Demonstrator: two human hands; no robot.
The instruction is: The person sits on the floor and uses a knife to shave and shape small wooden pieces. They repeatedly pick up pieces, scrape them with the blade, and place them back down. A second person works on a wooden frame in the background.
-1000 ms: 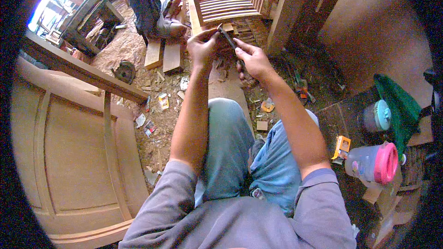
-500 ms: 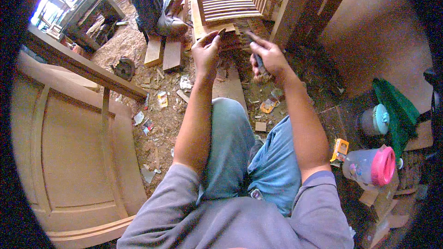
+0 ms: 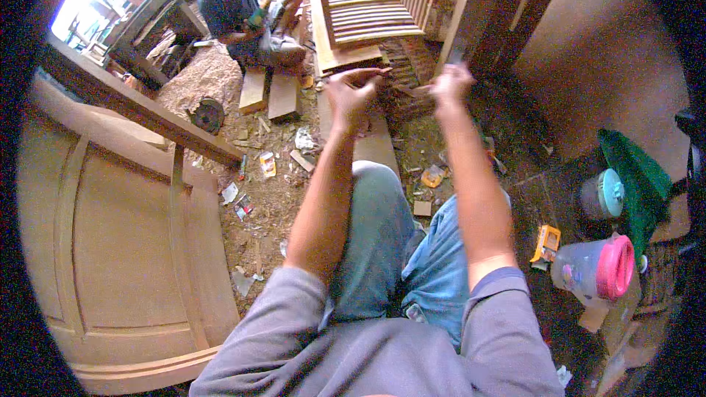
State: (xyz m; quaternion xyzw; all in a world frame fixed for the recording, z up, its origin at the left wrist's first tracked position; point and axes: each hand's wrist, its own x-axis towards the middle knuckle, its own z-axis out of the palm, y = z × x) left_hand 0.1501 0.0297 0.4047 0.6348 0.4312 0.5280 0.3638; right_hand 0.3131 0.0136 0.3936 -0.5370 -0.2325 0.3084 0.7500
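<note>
My left hand (image 3: pixel 351 95) is raised above my knees with fingers curled and thumb toward the index finger; what sits at its fingertips is too small to name. To its right, my right hand (image 3: pixel 451 92) is closed and smeared by motion, with a greyish blur above it, so I cannot make out what it grips. Beyond both hands lies a pale board (image 3: pixel 346 55) at the foot of a slatted wooden frame (image 3: pixel 371 7).
A co-worker (image 3: pixel 235 11) sits back left by wooden blocks (image 3: pixel 283 103). A panelled door (image 3: pixel 121 250) and beam (image 3: pixel 140 114) lie left. Right stand a pink-lidded container (image 3: pixel 592 268), teal-lidded container (image 3: pixel 601 192), green cloth (image 3: pixel 629 169) and upright timber (image 3: pixel 478 11). Scraps litter the floor.
My hands first met on a dark tool, then drew apart, the tool in my right hand. My right hand has since moved higher and rightward. The co-worker's arms have shifted.
</note>
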